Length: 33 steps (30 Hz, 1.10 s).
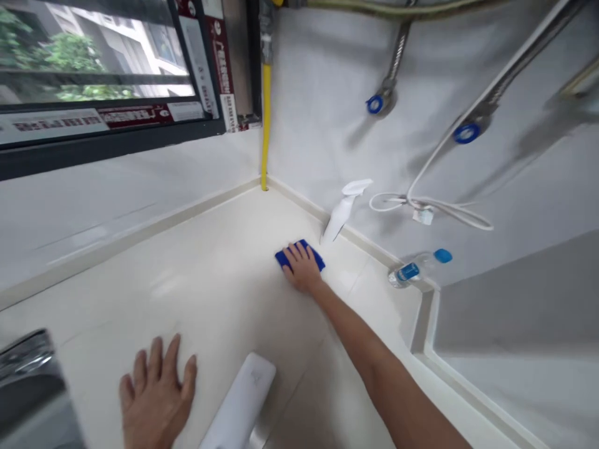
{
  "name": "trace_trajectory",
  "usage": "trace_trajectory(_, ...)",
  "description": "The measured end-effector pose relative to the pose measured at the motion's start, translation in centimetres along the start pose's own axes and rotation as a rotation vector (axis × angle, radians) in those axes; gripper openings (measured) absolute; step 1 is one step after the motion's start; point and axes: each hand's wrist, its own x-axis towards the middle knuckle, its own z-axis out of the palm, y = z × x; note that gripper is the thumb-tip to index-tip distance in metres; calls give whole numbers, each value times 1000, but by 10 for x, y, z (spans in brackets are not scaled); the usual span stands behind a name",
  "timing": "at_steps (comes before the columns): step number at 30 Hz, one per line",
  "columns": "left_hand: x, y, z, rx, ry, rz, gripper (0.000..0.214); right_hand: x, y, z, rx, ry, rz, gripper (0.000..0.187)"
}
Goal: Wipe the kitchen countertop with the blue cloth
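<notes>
My right hand (302, 268) presses a blue cloth (314, 251) against the pale countertop (224, 249), near the back corner. Its fingers lie over the cloth, and an edge shows past the fingertips. My left hand (156, 393) rests palm down on the counter at lower left, fingers spread, with nothing in it. Just beyond the cloth, a white spray bottle (339, 218) stands by the wall. Between my arms, a long white object (243, 402) with a rounded end reaches in from the bottom edge; its kind is unclear.
A clear plastic bottle (407, 272) with a blue cap stands by the right wall. A yellow pipe (266, 125) enters the counter corner. Above hang valves with blue rings (374, 104) and a looped white cable (435, 209). A shiny dark object (35, 393) occupies the lower left.
</notes>
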Motion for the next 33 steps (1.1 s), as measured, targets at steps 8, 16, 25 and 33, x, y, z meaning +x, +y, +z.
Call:
trace_trajectory(8,-6,7,-10,4,5,24,64,26,3,17,62,64,85,62)
trace_trajectory(16,-9,11,-16,-27,-13,24,62,-52,-18,21,-67,111,88,62)
trace_trajectory(25,-12,14,-20,-33,-8,18,63,-181,-32,19,-44,72,-11,61)
trace_trajectory(33,-4,11,-24,-49,7,58,71,-341,-36,10,34,-14,-16,70)
